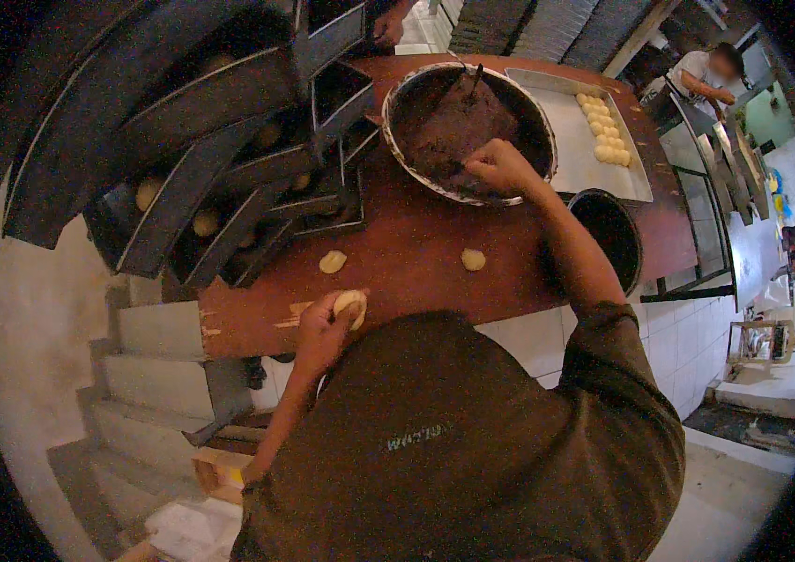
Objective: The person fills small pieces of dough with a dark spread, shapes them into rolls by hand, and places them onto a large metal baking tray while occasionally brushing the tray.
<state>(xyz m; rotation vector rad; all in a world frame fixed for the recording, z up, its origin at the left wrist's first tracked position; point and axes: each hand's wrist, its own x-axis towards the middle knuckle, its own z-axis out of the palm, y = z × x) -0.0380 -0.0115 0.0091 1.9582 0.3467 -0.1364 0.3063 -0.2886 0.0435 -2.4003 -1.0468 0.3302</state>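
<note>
My left hand point(324, 323) is by the near edge of the reddish-brown table, its fingers closed around a flattened piece of pale dough point(351, 303). My right hand point(498, 167) reaches over the near side of a large round basin point(387, 120) filled with a dark brown paste point(463, 117). Its fingers are drawn together at the paste; whatever they grip is hidden. A dark handle point(478, 77) sticks up from the paste at the back. Between me and the basin, one dough piece point(332, 261) lies at left and another dough piece point(473, 259) at right.
Right of the basin, a metal tray point(566, 140) bears rows of pale dough balls point(603, 131). A black bucket point(615, 234) stands below my right forearm. Dark metal pans point(219, 103), some with dough inside, are stacked high at left. Another person point(697, 80) works at the far right.
</note>
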